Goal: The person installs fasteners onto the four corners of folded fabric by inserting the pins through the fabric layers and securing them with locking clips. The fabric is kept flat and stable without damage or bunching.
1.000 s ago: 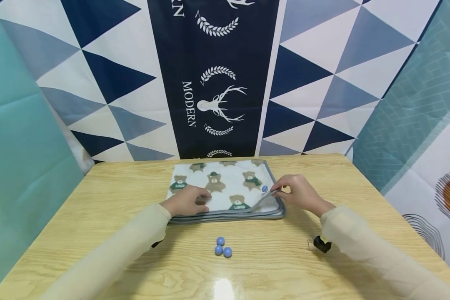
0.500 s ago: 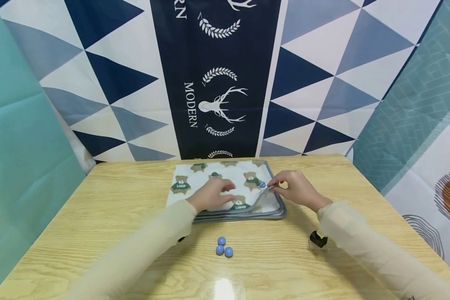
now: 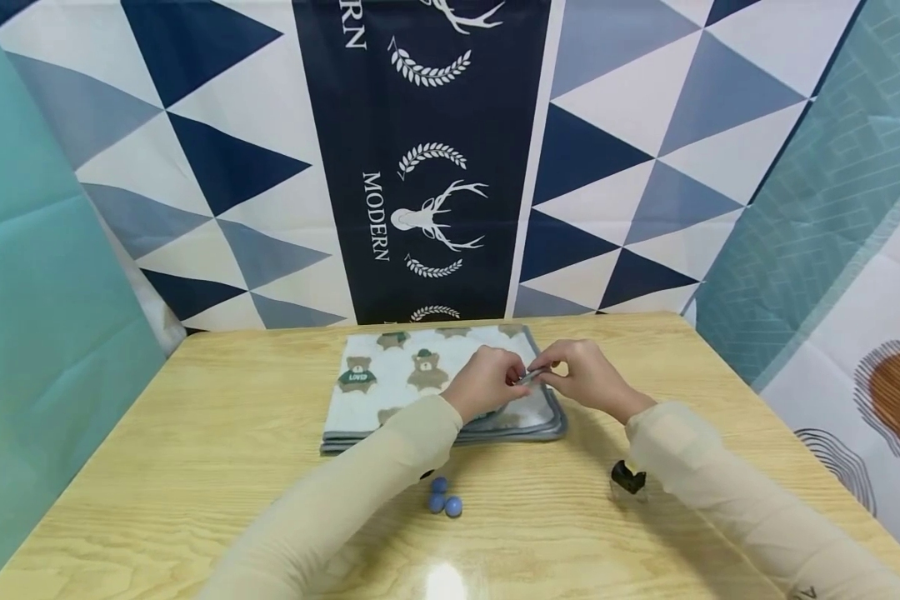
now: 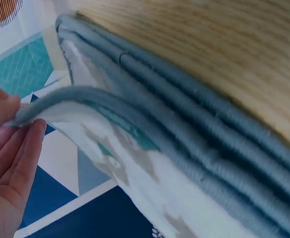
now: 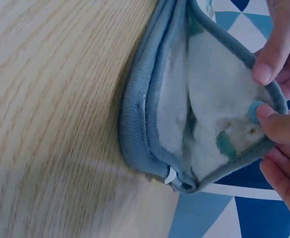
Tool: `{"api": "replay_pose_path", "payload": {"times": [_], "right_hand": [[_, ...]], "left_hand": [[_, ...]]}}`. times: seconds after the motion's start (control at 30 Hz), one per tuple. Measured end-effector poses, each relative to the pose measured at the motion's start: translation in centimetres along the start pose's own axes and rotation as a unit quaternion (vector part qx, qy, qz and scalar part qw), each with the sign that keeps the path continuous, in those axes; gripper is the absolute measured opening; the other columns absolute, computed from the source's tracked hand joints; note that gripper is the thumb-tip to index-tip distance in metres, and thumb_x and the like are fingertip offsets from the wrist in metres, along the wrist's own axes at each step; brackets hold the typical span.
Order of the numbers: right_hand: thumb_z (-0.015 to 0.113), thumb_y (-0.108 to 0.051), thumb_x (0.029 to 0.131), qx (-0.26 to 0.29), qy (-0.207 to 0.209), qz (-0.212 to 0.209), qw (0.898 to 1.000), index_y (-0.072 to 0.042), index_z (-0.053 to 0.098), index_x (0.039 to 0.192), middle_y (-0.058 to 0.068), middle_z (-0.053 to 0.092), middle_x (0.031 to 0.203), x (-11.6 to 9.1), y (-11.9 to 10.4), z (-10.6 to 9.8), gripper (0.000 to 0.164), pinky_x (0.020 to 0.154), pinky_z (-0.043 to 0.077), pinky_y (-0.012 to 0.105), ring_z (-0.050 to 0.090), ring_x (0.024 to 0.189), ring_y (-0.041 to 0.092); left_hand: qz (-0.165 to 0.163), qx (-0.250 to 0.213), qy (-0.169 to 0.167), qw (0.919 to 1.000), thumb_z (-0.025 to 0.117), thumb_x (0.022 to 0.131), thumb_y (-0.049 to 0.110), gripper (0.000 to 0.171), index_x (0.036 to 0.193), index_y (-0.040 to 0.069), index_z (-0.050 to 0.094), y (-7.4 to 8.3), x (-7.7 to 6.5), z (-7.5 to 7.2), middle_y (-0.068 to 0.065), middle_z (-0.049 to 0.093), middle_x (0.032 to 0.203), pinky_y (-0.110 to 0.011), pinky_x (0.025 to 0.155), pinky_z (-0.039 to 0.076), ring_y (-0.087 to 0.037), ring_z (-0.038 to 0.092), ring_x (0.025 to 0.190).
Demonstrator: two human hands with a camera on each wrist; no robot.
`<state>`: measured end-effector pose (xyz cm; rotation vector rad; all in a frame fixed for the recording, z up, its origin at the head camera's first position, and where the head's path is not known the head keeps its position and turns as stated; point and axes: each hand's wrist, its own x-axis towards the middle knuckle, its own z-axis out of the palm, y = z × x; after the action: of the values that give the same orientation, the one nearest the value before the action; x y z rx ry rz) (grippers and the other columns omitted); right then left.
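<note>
A folded white blanket (image 3: pixel 390 392) with brown bears and grey-blue edging lies on the table. Its near right corner is raised. My right hand (image 3: pixel 587 377) pinches that corner; in the right wrist view a small blue round piece (image 5: pixel 254 112) shows beside its thumb. Close by, my left hand (image 3: pixel 487 382) pinches the edging between thumb and fingers, the hands almost meeting. From the left wrist side, the lifted edge (image 4: pixel 90 94) arches above the stacked layers. The left hand hides part of the blanket's front in the head view.
Three blue balls (image 3: pixel 446 498) sit on the wooden table (image 3: pixel 195 467) in front of the blanket, beside the left forearm. A small clear and black item (image 3: pixel 628 480) stands near the right sleeve. A patterned cloth (image 3: pixel 427 167) hangs behind the table.
My left hand has moved right across the blanket from its front left to the lifted corner and taken hold there. The right hand keeps its pinch, nearly in place.
</note>
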<state>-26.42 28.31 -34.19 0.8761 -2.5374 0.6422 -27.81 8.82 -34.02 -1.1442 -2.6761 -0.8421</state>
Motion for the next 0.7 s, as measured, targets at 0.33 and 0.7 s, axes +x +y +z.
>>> {"api": "replay_pose_path", "payload": {"times": [0.33, 0.7], "right_hand": [[0.08, -0.011, 0.076, -0.02, -0.016, 0.039, 0.999, -0.004, 0.071, 0.108, 0.012, 0.074, 0.103, -0.3, 0.3, -1.3, 0.034, 0.077, 0.057, 0.041, 0.069, 0.089, 0.026], [0.081, -0.015, 0.075, -0.029, -0.085, 0.099, 0.991, -0.001, 0.07, 0.108, 0.015, 0.073, 0.106, -3.2, 1.9, -3.1, 0.037, 0.082, 0.057, 0.042, 0.069, 0.093, 0.029]], "left_hand": [[-0.095, -0.171, 0.004, 0.9807, 0.074, 0.084, 0.013, 0.013, 0.092, 0.004, 0.074, -1.9, 0.7, -0.9, -0.011, 0.075, 0.086, -0.02, 0.065, 0.056, -0.011, 0.069, 0.07], [-0.272, -0.36, 0.067, 0.8898, 0.074, 0.081, 0.003, 0.023, 0.102, -0.006, 0.07, -7.3, 0.9, -4.5, -0.022, 0.073, 0.101, -0.036, 0.078, 0.06, -0.007, 0.067, 0.062]]}}
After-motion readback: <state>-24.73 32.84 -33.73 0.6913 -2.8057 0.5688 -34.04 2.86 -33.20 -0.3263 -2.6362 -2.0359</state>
